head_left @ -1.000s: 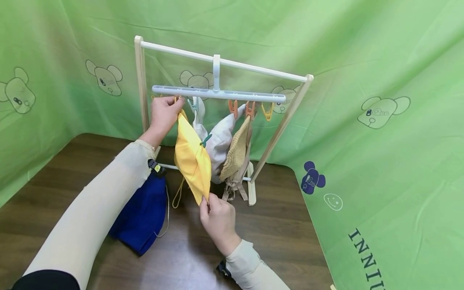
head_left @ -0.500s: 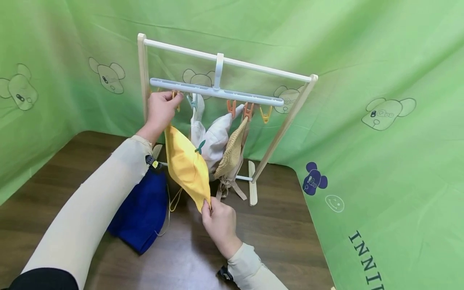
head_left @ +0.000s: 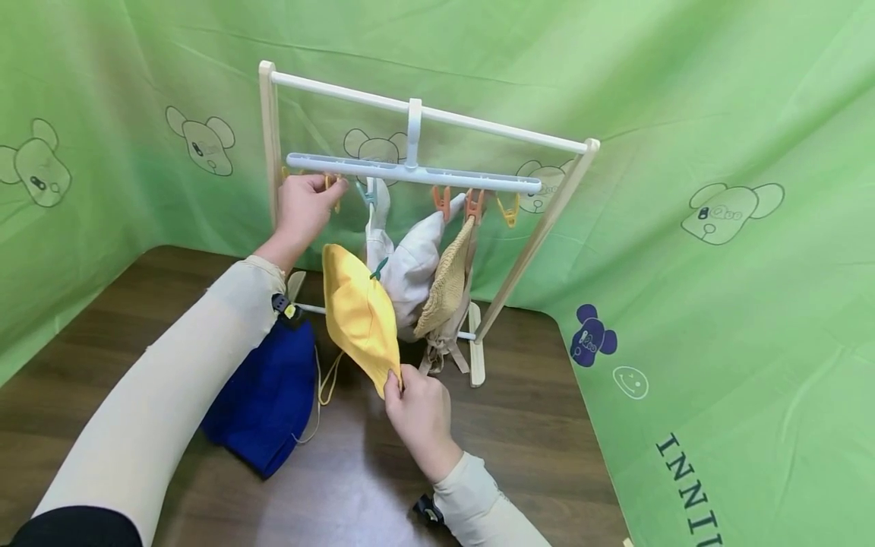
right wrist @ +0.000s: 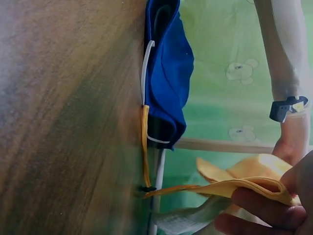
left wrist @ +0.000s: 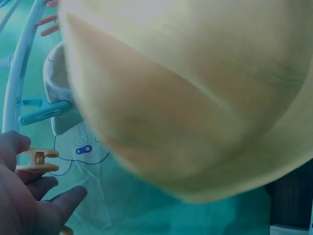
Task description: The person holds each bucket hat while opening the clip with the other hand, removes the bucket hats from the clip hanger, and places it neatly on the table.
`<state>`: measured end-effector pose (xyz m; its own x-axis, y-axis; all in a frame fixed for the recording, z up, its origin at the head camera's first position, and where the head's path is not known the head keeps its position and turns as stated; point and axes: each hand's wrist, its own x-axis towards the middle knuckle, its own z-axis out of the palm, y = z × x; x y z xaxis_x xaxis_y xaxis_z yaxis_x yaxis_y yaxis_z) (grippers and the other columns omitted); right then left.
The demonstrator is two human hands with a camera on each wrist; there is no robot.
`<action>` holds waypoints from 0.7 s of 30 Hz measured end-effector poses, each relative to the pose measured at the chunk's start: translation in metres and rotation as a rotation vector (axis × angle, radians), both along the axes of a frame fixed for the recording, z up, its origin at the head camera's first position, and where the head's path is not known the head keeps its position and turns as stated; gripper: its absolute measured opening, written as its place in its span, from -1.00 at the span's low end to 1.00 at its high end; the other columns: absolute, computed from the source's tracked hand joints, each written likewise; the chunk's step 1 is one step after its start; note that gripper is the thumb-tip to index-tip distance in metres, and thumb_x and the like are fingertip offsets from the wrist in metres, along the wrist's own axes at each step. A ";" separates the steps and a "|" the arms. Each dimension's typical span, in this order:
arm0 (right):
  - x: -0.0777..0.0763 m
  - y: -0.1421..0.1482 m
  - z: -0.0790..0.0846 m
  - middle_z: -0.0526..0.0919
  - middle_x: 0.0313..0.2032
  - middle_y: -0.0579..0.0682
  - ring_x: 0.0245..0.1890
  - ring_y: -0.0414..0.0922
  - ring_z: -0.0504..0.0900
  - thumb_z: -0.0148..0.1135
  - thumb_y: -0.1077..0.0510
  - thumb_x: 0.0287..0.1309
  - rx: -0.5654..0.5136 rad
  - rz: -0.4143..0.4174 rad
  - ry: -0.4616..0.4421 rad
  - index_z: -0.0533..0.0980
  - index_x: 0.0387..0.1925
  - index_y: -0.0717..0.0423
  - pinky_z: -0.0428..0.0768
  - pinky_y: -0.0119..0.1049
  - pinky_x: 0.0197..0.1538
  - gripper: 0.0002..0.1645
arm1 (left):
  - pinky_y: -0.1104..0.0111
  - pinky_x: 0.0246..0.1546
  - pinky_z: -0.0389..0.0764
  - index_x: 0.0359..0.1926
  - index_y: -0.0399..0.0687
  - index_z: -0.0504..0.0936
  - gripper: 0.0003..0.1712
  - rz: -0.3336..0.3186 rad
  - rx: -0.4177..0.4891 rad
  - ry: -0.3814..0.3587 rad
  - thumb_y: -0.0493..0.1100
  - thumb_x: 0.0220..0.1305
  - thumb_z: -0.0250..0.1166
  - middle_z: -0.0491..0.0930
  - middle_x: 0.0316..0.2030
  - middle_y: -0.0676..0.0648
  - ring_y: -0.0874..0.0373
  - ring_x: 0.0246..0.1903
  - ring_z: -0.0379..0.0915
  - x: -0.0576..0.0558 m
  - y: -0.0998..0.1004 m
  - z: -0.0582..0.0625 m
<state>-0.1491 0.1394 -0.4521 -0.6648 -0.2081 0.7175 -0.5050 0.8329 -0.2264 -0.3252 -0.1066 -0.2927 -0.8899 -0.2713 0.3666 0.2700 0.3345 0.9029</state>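
Note:
My left hand point(head_left: 301, 213) pinches a yellow clothespin point(left wrist: 45, 153) under the left part of the pale blue hanger point(head_left: 342, 162). In the left wrist view, nothing sits between the prongs of this clothespin. My right hand point(head_left: 422, 418) grips the lower brim of a yellow bucket hat point(head_left: 358, 311), which has a small green sprout on its crown. The hat's upper brim stands free below the left hand. A yellow cord point(right wrist: 145, 147) trails from it, seen in the right wrist view.
The hanger hooks onto a small rack point(head_left: 492, 134). A white hat point(head_left: 413, 266) hangs by a teal clothespin point(head_left: 367, 194) and an orange one point(head_left: 442, 202). A tan knitted hat point(head_left: 447, 285) hangs beside it. A blue hat point(head_left: 266, 403) lies on the wooden surface point(head_left: 519, 441), left.
The yellow hat's upper brim has come away from the left hand and the clothespin and dropped lower. The right hand keeps its grip on the brim. The hanger has swung slightly.

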 end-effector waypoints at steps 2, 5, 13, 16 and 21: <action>0.000 0.000 0.001 0.39 -0.77 -0.14 -0.81 -0.05 0.38 0.36 0.17 0.09 0.009 -0.011 -0.017 0.36 -0.67 -0.05 0.33 -0.17 -0.71 -0.63 | 0.38 -0.58 0.19 -0.70 -0.09 0.57 -0.46 0.006 -0.027 -0.005 0.08 0.37 0.35 0.37 -0.81 0.24 0.27 -0.65 0.18 0.001 0.001 0.000; 0.000 0.000 0.001 0.42 -0.77 -0.12 -0.81 -0.02 0.42 0.36 0.17 0.08 0.025 -0.026 -0.028 0.40 -0.66 -0.03 0.33 -0.16 -0.72 -0.67 | 0.37 -0.60 0.18 -0.71 -0.06 0.57 -0.46 0.010 -0.049 -0.007 0.09 0.36 0.35 0.35 -0.82 0.24 0.27 -0.68 0.16 0.002 0.001 0.000; 0.001 -0.001 0.004 0.47 -0.78 -0.09 -0.79 0.02 0.48 0.38 0.14 0.07 0.067 -0.070 -0.050 0.48 -0.64 0.00 0.34 -0.11 -0.71 -0.73 | 0.38 -0.58 0.21 -0.69 -0.02 0.59 -0.50 0.023 -0.050 -0.004 0.09 0.34 0.37 0.45 -0.76 0.23 0.25 -0.63 0.21 0.002 -0.001 -0.002; 0.001 -0.001 0.006 0.49 -0.78 -0.06 -0.79 0.04 0.50 0.38 0.13 0.08 0.087 -0.088 -0.052 0.50 -0.63 0.01 0.37 -0.08 -0.70 -0.73 | 0.38 -0.58 0.23 -0.63 -0.09 0.65 -0.53 0.020 -0.048 -0.006 0.09 0.34 0.37 0.53 -0.72 0.14 0.26 -0.63 0.23 0.002 -0.002 -0.002; 0.001 -0.002 0.007 0.51 -0.78 -0.01 -0.79 0.07 0.51 0.38 0.13 0.07 0.111 -0.113 -0.055 0.49 -0.64 0.04 0.38 -0.06 -0.70 -0.73 | 0.39 -0.57 0.28 -0.53 -0.13 0.69 -0.56 0.028 -0.077 -0.020 0.10 0.33 0.38 0.61 -0.66 0.06 0.27 -0.64 0.27 0.002 -0.004 -0.001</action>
